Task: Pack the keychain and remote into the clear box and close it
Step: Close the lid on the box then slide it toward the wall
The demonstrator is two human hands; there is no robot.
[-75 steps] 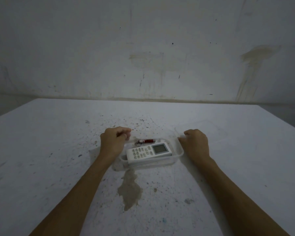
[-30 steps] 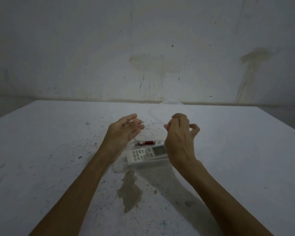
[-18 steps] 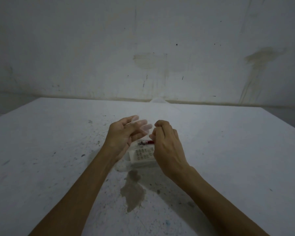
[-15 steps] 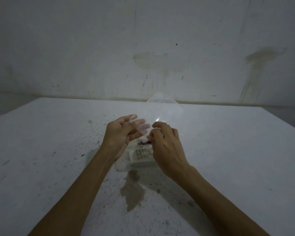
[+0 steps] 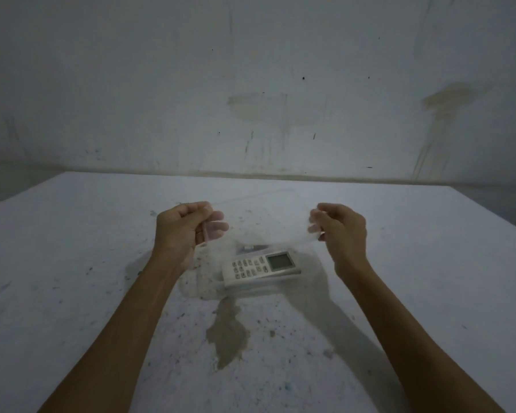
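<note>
A white remote (image 5: 259, 268) with a small screen lies in the clear box (image 5: 203, 278) on the table. Behind it the keychain (image 5: 252, 248) shows dimly through plastic. I hold the clear lid (image 5: 262, 222) flat in the air above the box, tilted a little toward me. My left hand (image 5: 182, 231) pinches the lid's left end and my right hand (image 5: 340, 231) pinches its right end. The lid is apart from the box.
The white table (image 5: 72, 263) is speckled with dirt and has a brown stain (image 5: 227, 332) just in front of the box. A stained wall (image 5: 251, 84) stands behind the table's far edge.
My hands were close together over the box with the lid upright; now they have spread apart, and the lid lies stretched between them above the remote.
</note>
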